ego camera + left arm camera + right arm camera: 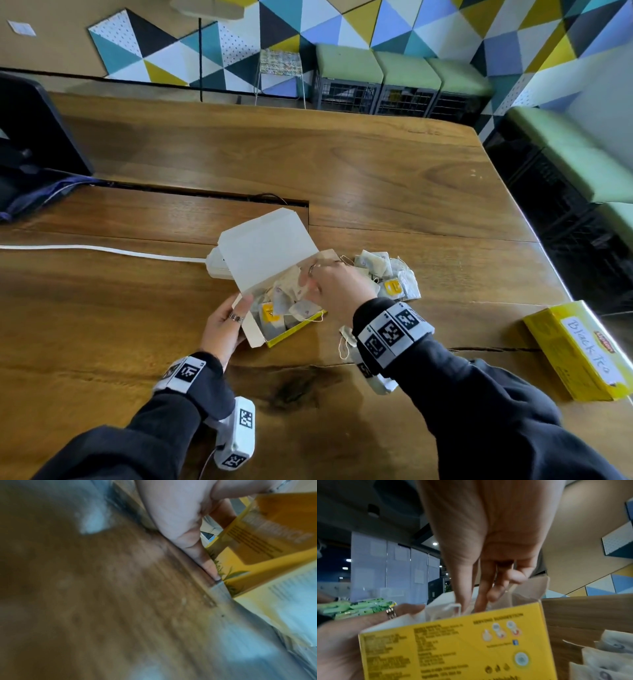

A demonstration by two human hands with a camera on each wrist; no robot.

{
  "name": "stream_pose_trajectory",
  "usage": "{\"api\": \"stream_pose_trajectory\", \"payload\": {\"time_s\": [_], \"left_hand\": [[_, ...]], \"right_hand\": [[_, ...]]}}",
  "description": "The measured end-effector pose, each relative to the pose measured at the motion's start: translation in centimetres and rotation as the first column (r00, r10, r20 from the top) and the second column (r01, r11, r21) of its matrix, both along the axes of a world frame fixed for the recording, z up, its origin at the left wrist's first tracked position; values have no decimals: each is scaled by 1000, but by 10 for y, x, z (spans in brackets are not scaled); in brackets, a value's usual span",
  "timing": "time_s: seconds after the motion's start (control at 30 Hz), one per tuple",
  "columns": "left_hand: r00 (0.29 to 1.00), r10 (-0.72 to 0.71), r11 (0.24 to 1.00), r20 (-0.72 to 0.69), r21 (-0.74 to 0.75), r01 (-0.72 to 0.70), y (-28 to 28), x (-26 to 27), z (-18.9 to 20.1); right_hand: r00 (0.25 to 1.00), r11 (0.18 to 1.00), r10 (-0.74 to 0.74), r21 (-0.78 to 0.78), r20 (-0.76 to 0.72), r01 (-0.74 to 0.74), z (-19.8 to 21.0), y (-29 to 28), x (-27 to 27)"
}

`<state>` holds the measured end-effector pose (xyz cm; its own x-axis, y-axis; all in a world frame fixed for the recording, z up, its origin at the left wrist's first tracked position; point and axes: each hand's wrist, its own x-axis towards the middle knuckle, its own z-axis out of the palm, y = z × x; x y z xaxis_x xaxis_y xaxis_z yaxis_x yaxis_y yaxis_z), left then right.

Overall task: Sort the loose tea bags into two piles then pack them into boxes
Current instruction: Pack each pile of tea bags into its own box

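Desk: brown wood grain, dark knot near centre. Open box: yellow outside with dark print and small red-and-white pictograms, white inside lid and flaps. Tea bags in box: off-white, some with yellow tags. Loose tea bags at right: off-white and pale grey, one yellow tag. Closed box at near right: yellow, white label with dark handwriting, red logo. Wall: triangles of blue, teal, mustard, white, black. Stools: pale green tops. Sleeves: black. Wristbands: white with black square codes. Cable: white. Packets in right wrist view: green.
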<state>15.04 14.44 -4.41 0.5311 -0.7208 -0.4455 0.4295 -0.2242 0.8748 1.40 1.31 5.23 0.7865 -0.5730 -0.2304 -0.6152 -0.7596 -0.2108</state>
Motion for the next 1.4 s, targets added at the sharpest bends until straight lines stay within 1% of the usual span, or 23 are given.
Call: {"api": "stream_pose_trajectory", "payload": {"time_s": [0.03,0.1,0.17,0.23,0.33,0.4,0.47,0.57,0.67,0.73,0.77,0.83,0.9,0.93,1.0,1.07,1.1,1.17,1.2,1.23,1.27,1.33,1.4], "left_hand": [[1000,2,1000,4,1,-2,0,0,0],[1000,3,1000,12,1,-3,0,-1,-1],[1000,3,1000,15,3,-4,0,-3,0],[1000,1,1000,17,1,-1,0,-3,0],[1000,-10,1000,26,11,10,0,-1,-2],[1000,-9,1000,27,16,8,0,1,-4],[1000,-5,1000,24,19,5,0,1,-5],[1000,-10,1000,22,8,10,-1,0,-4],[1000,-19,1000,21,11,19,0,0,-3],[1000,-23,1000,17,12,23,1,0,-2],[1000,-23,1000,16,11,22,1,0,-2],[999,-28,1000,22,13,28,1,0,-2],[999,-27,1000,26,14,27,1,0,-2],[999,-26,1000,23,13,26,1,0,-2],[1000,-24,1000,12,7,24,1,0,-1],[1000,-22,1000,6,8,21,0,-1,0],[1000,-19,1000,6,9,19,0,-1,1],[1000,-20,1000,11,18,20,0,-1,1],[1000,-23,999,15,23,22,0,0,1],[1000,-24,999,20,31,23,0,0,0],[999,-25,999,27,36,24,0,0,0],[999,-19,999,37,33,18,0,0,0],[999,-15,999,41,33,13,-1,0,0]], "right_hand": [[992,997,80,6,-98,-79,0,2,1],[938,982,170,-23,-302,-185,-5,4,4],[902,969,199,-62,-384,-240,-12,3,7],[917,964,190,-108,-349,-241,-14,4,6],[977,983,86,-142,-194,-114,-10,-2,1],[990,985,41,-160,-132,-62,-5,-5,-1],[991,982,92,-158,-94,-106,-3,-5,0],[975,959,192,-190,-114,-211,-1,2,2],[981,963,134,-216,-142,-163,-5,0,-3],[990,964,100,-237,-104,-122,-4,-6,-7],[995,971,84,-222,-52,-93,-2,-9,-10],[989,995,-52,-82,138,64,4,-18,-18],[922,971,-239,59,305,232,8,-33,-33],[882,947,-320,100,345,305,8,-41,-43],[844,903,-429,164,321,397,-2,-54,-65],[867,871,-470,248,167,424,-18,-55,-81],[892,864,-449,281,50,418,-28,-50,-87],[934,904,-327,240,-147,354,-51,-36,-94],[940,924,-299,198,-162,328,-61,-28,-96],[937,919,-329,191,-117,346,-65,-20,-98],[926,903,-377,211,-27,374,-69,-14,-99],[873,858,-471,292,123,422,-71,-6,-102],[814,800,-548,404,194,443,-69,-5,-104]]}}
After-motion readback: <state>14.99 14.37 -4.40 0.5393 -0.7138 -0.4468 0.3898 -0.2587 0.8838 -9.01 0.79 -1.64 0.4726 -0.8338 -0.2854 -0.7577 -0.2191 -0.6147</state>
